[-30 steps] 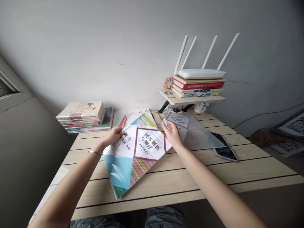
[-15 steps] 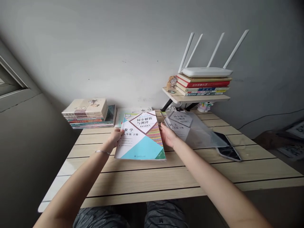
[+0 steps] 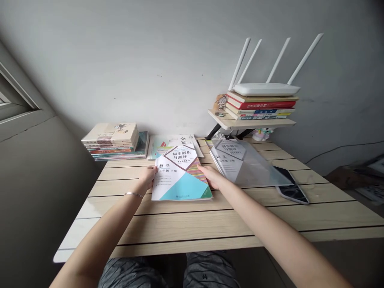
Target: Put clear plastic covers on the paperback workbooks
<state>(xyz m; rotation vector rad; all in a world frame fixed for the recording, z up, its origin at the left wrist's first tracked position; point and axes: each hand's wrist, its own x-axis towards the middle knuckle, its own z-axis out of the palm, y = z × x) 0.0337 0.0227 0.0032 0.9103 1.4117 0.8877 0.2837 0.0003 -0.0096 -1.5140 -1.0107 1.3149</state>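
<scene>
Pale slatted wooden desk [image 3: 210,224] against a grey wall. Workbook [image 3: 180,176] lies flat at frame centre, with its far end overlapping another booklet [image 3: 168,141]. Its cover is white at the top with a framed diamond title block, black characters and a striped multicolour band. The lower part is a turquoise triangle.

Left hand [image 3: 148,178], with bracelet [image 3: 134,195] on the wrist: half-closed, clasping the workbook's left edge, thumb on the cover. Right hand [image 3: 211,177]: open, fingers extended, lying along the right edge in contact.

Right of centre: clear plastic sheet [image 3: 255,170] over a second workbook, with one corner over a phone [image 3: 292,190]. Upper right: router [image 3: 265,89] on shelved books. Left: book stack [image 3: 112,140].
</scene>
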